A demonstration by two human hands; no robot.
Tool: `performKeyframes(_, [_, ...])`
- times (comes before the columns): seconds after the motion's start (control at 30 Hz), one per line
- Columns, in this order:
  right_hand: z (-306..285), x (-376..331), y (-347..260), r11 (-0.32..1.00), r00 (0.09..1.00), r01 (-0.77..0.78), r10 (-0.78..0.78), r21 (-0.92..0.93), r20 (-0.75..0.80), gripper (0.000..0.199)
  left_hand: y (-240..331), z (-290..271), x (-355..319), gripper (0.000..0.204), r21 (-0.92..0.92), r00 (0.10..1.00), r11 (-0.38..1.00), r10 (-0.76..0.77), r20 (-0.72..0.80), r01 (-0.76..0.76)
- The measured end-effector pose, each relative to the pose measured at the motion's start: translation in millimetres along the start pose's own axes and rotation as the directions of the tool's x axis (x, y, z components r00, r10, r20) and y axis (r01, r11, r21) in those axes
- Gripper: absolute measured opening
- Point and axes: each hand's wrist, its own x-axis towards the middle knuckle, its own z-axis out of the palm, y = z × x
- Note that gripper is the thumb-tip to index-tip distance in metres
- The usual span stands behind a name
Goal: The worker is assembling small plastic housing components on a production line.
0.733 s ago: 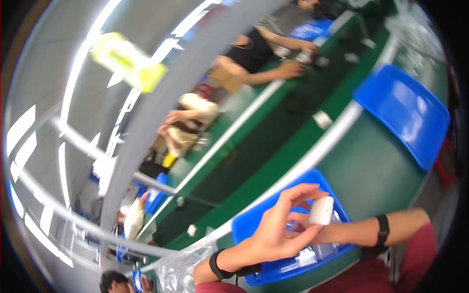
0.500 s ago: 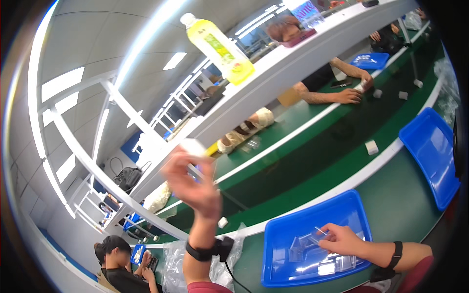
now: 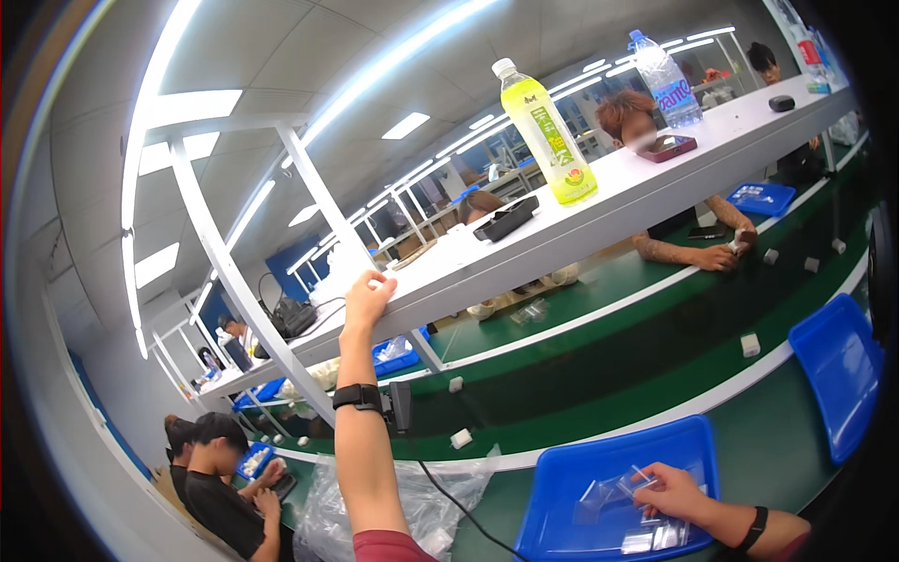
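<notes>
My left hand (image 3: 369, 298) is raised on an outstretched arm to the edge of the white shelf (image 3: 426, 292). Its fingers are curled, and whatever they may hold is hidden. Low on the right, my right hand (image 3: 670, 491) pinches a thin clear plastic piece (image 3: 642, 474) above a blue tray (image 3: 540, 510). More clear plastic pieces (image 3: 599, 501) lie in that tray, near the fingers. A crumpled clear plastic bag (image 3: 323, 510) lies beneath my left forearm.
On the shelf stand a yellow-green drink bottle (image 3: 552, 140), a clear bottle (image 3: 667, 84) and a black case (image 3: 507, 219). Small white blocks (image 3: 461, 437) dot the dark green belt (image 3: 581, 384). Another blue tray (image 3: 833, 365) sits right. Co-workers sit across and at left (image 3: 220, 487).
My left hand, blurred near something white before, has come to the shelf edge. The view has turned, shifting the scene rightward and down. My right hand stays over the tray with its plastic piece.
</notes>
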Motion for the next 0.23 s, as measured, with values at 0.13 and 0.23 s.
performKeyframes(0.13, [1.7, 0.2, -6.5, 1.0, 1.0, -0.007, 0.007, 0.004, 0.019, 0.038, -1.7, 14.1, -11.8, 0.036, 0.047, 0.912, 0.995, 0.097, -0.399, -0.085])
performKeyframes(0.23, [0.8, 0.9, -5.9, 1.0, 1.0, -0.017, 0.018, -0.021, 0.016, 0.038, -2.8, 19.0, -31.3, 0.037, 0.049, 0.729, 0.952, 0.263, -0.633, -0.301])
